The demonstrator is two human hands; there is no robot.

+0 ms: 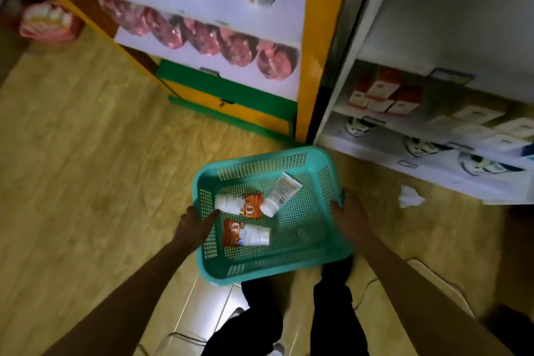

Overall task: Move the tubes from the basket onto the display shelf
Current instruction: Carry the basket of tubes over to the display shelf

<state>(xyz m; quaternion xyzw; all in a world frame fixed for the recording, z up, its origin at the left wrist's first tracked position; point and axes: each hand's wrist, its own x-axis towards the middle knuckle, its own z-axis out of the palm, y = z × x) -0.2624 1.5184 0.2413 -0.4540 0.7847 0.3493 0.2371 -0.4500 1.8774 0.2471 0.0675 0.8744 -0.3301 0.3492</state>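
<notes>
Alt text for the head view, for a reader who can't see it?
Both hands, left and right, hold a teal basket containing three tubes above a wooden floor. Stocked shelves stand ahead.

We see a wooden-look floor (86, 167) in dim, yellowish light. At the back stands a yellow shelf unit (315, 37) with a green base (231, 92), and just beside it, on the right, a white shelf unit (361, 37).
</notes>
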